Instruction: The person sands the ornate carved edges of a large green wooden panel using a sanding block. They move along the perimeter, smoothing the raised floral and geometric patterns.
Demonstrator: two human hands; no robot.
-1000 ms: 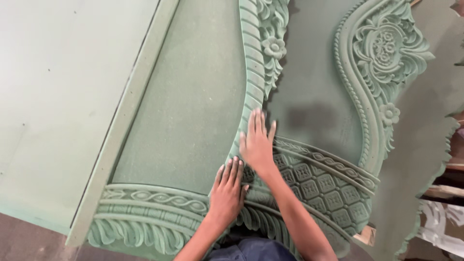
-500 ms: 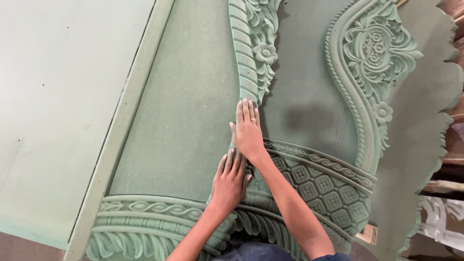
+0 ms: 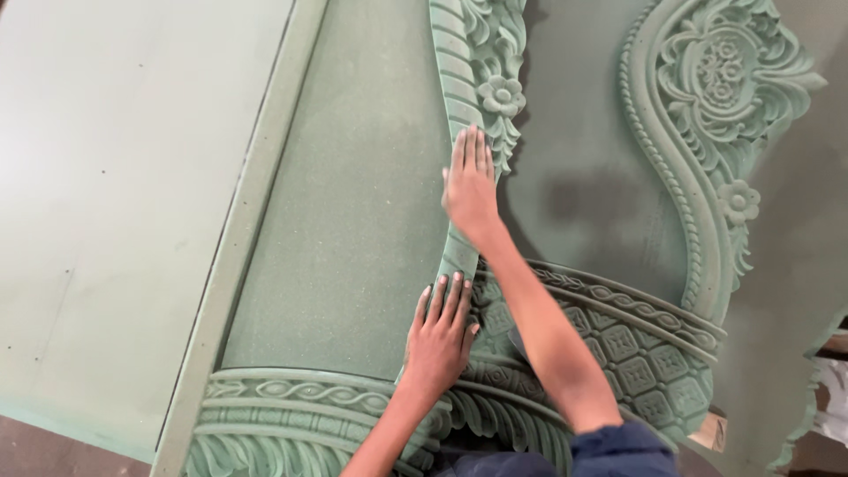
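Note:
A large green carved panel [image 3: 353, 221] lies flat below me, with ropework, flowers and lattice in relief. My right hand [image 3: 470, 184] lies flat, fingers together, on the curved ribbed moulding [image 3: 459, 71] that runs up the middle, just below a carved flower [image 3: 501, 93]. My left hand [image 3: 439, 331] rests flat with its fingers spread where that moulding meets the lattice band [image 3: 618, 344]. Neither hand holds anything.
A plain pale green board [image 3: 115, 203] lies to the left, with a raised strip [image 3: 247, 230] along its edge. An ornate scrolled carving [image 3: 715, 88] fills the upper right. Brown floor shows at the bottom left, and white scraps [image 3: 830, 397] at the right edge.
My right hand has slid up along the ribbed moulding toward the carved flower. My left hand has stayed at the junction with the lattice band.

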